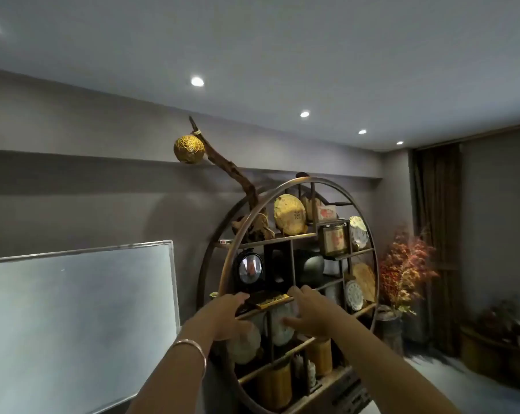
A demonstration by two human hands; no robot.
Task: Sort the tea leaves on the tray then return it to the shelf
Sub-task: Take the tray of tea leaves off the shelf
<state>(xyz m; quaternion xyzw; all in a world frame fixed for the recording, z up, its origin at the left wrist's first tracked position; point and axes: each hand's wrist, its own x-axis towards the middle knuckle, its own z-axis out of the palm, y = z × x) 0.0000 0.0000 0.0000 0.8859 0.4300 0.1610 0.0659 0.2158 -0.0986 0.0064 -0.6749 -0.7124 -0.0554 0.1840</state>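
Tray [267, 300]: dark, shallow, with yellowish contents at its near edge, too blurred to tell as leaves; it sits on a middle ledge of the shelf [369, 234], near end overhanging slightly.
Left hand [227, 312]: at the tray's left end, fingers curled onto its edge, grip closed on it; a thin bangle [193, 348] on the wrist.
Right hand [308, 312]: at the tray's right end, fingertips on its corner, thumb spread below; whether this grip holds or only touches, cannot tell.
Shelf: round wooden frame with stepped compartments. Above the tray: a round glass-fronted piece [249, 268] and a dark pot [309, 264]. Top tier: a yellow wrapped disc [289, 215] and a gnarled branch [238, 180] bearing a woven ball [189, 148]. Below the tray: pale plates; lowest tier: amber jars [275, 386].
Left of shelf: whiteboard [79, 318]. Right: reddish dried flowers [405, 270].
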